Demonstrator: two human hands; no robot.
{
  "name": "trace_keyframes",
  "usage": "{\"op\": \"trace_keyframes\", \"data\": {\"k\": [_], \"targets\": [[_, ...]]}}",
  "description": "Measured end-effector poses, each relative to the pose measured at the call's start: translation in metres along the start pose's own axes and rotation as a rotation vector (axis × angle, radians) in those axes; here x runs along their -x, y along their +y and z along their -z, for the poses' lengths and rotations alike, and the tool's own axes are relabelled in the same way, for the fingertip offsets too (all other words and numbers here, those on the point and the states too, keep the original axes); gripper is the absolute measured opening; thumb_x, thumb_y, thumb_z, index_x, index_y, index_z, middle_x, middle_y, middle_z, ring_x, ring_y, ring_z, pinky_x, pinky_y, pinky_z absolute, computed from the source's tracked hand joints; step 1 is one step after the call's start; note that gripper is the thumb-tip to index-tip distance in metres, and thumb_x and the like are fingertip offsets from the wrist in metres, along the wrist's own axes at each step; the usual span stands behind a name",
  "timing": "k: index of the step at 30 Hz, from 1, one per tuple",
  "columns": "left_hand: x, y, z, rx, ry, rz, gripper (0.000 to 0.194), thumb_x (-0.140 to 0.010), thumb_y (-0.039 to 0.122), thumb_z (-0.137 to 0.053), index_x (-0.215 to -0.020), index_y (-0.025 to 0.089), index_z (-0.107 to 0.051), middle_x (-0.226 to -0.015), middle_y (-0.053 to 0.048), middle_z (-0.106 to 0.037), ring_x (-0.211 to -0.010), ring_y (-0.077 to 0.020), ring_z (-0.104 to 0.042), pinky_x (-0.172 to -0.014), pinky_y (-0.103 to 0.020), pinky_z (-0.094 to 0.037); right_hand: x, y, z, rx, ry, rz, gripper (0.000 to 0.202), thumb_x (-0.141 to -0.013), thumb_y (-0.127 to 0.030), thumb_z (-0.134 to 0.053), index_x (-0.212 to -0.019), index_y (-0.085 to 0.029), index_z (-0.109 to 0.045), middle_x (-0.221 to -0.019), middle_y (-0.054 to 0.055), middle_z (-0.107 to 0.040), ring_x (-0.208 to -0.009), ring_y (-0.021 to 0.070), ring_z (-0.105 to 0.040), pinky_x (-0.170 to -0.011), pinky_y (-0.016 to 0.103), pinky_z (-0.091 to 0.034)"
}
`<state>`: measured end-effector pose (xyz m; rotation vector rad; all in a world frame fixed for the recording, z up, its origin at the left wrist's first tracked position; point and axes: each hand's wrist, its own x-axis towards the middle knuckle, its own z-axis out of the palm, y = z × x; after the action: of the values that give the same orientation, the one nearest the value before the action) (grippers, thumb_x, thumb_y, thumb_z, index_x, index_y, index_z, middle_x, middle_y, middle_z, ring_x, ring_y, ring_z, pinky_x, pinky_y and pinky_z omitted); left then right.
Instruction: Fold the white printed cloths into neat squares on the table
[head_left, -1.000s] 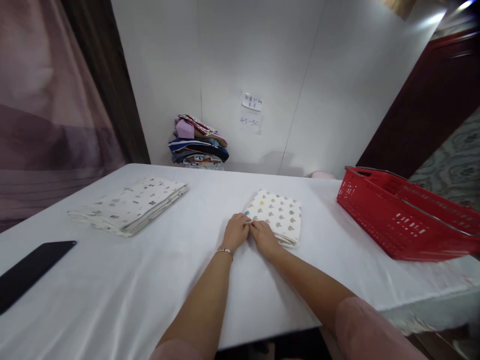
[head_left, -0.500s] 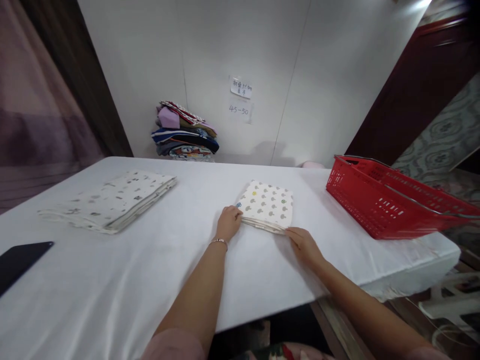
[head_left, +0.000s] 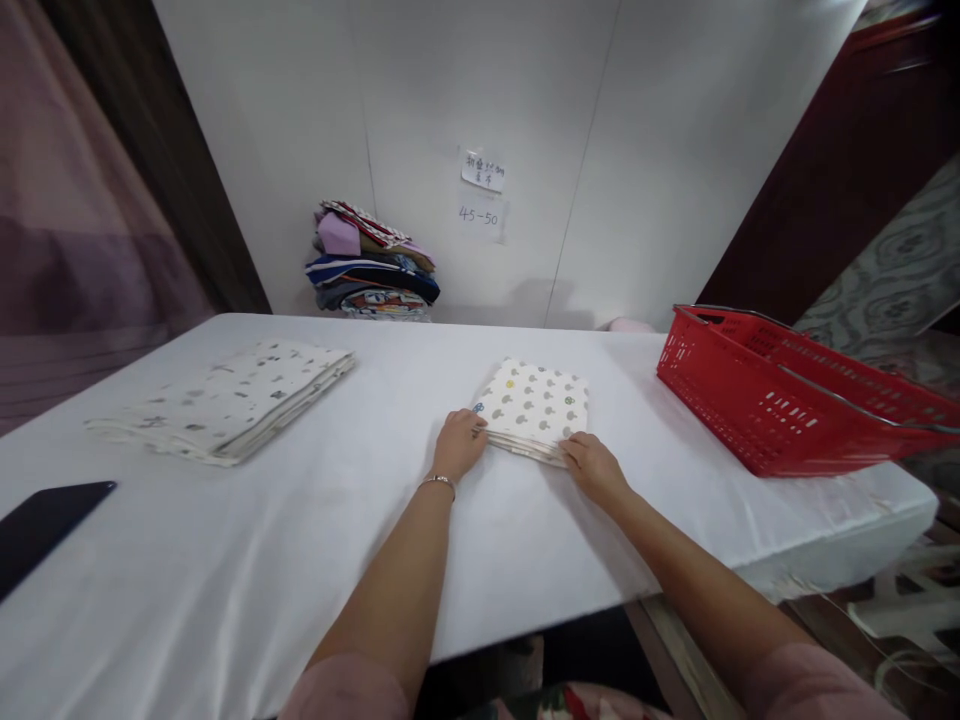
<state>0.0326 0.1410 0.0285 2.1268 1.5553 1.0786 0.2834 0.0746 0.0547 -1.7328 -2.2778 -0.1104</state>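
Note:
A small folded white cloth with grey, yellow, blue and green prints lies flat on the white-covered table. My left hand pinches its near left corner, the fingers closed on the layered edge. At the near right corner, my right hand has its thumb and fingers closed on the same edge. A larger folded white cloth with grey prints rests at the left of the table.
A red basket stands at the right end of the table. Against the back wall is a stack of folded clothes. A dark flat object lies at the left edge. Two paper notes hang on the wall.
My right hand has moved slightly left and up along the cloth's near edge, and its fingers are now closed on the corner. My left hand has barely moved.

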Motion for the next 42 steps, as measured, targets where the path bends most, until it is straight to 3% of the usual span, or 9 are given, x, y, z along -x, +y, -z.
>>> {"op": "trace_keyframes", "data": {"k": [5, 11, 18, 22, 26, 32, 38, 42], "targets": [[0.000, 0.001, 0.000, 0.003, -0.011, 0.025, 0.018, -0.075, 0.018, -0.049, -0.085, 0.022, -0.063, -0.098, -0.003, -0.060, -0.102, -0.0205, -0.047, -0.085, -0.032, -0.042, -0.003, 0.003, 0.003, 0.089, -0.066, 0.021, 0.025, -0.087, -0.016, -0.041, -0.101, -0.018, -0.062, -0.098, 0.007, -0.058, -0.091, 0.0184, -0.050, -0.075, 0.026, -0.038], [0.000, 0.001, 0.000, 0.012, -0.011, 0.020, 0.020, -0.075, 0.017, -0.048, -0.086, 0.022, -0.063, -0.099, -0.003, -0.060, -0.102, -0.0206, -0.047, -0.084, -0.032, -0.043, 0.001, 0.011, 0.004, 0.073, 0.019, 0.119, 0.028, -0.087, -0.014, -0.038, -0.102, -0.018, -0.061, -0.100, 0.008, -0.059, -0.089, 0.0183, -0.050, -0.075, 0.027, -0.039], [0.000, 0.001, 0.000, 0.009, -0.013, 0.020, 0.019, -0.074, 0.015, -0.049, -0.084, 0.022, -0.062, -0.097, -0.002, -0.060, -0.100, -0.0201, -0.047, -0.082, -0.032, -0.043, 0.009, 0.012, -0.006, 0.078, 0.025, 0.167, 0.029, -0.090, -0.015, -0.035, -0.098, -0.017, -0.062, -0.093, 0.008, -0.059, -0.085, 0.0186, -0.050, -0.073, 0.028, -0.038], [0.000, 0.002, 0.000, 0.001, -0.017, 0.016, 0.019, -0.073, 0.014, -0.049, -0.084, 0.022, -0.062, -0.097, -0.002, -0.060, -0.100, -0.0201, -0.047, -0.081, -0.032, -0.043, 0.006, 0.007, -0.004, 0.094, 0.045, 0.167, 0.028, -0.090, -0.019, -0.036, -0.096, -0.017, -0.063, -0.092, 0.008, -0.059, -0.083, 0.0192, -0.049, -0.073, 0.029, -0.037], [-0.001, 0.003, 0.000, -0.005, -0.012, 0.006, 0.020, -0.072, 0.011, -0.049, -0.083, 0.021, -0.062, -0.094, -0.002, -0.060, -0.098, -0.0201, -0.047, -0.081, -0.031, -0.043, -0.002, -0.006, 0.000, 0.091, 0.016, 0.164, 0.025, -0.088, -0.025, -0.043, -0.105, -0.018, -0.060, -0.105, 0.010, -0.058, -0.092, 0.0218, -0.049, -0.078, 0.032, -0.037], [-0.001, 0.003, 0.001, 0.002, -0.011, 0.021, 0.018, -0.072, 0.013, -0.050, -0.083, 0.021, -0.062, -0.093, -0.003, -0.060, -0.098, -0.0204, -0.048, -0.080, -0.032, -0.042, -0.009, -0.010, -0.020, 0.071, 0.052, 0.255, 0.040, -0.086, -0.017, -0.041, -0.125, -0.017, -0.048, -0.128, 0.012, -0.051, -0.116, 0.0239, -0.041, -0.093, 0.038, -0.031], [-0.001, 0.004, -0.001, 0.042, 0.027, 0.057, 0.018, -0.083, 0.027, -0.047, -0.075, 0.021, -0.062, -0.088, -0.002, -0.060, -0.093, -0.0186, -0.049, -0.078, -0.030, -0.041, -0.006, -0.001, -0.037, 0.088, 0.119, 0.295, 0.044, -0.085, -0.008, -0.036, -0.126, -0.017, -0.048, -0.127, 0.012, -0.052, -0.115, 0.0222, -0.044, -0.093, 0.039, -0.033], [-0.002, 0.004, -0.004, 0.061, 0.073, 0.114, 0.020, -0.084, 0.027, -0.046, -0.075, 0.020, -0.062, -0.088, -0.002, -0.060, -0.091, -0.0174, -0.049, -0.077, -0.028, -0.040, -0.009, 0.000, -0.038, 0.109, 0.128, 0.316, 0.045, -0.083, -0.005, -0.036, -0.124, -0.016, -0.050, -0.126, 0.012, -0.054, -0.112, 0.0224, -0.047, -0.090, 0.039, -0.037]]}}
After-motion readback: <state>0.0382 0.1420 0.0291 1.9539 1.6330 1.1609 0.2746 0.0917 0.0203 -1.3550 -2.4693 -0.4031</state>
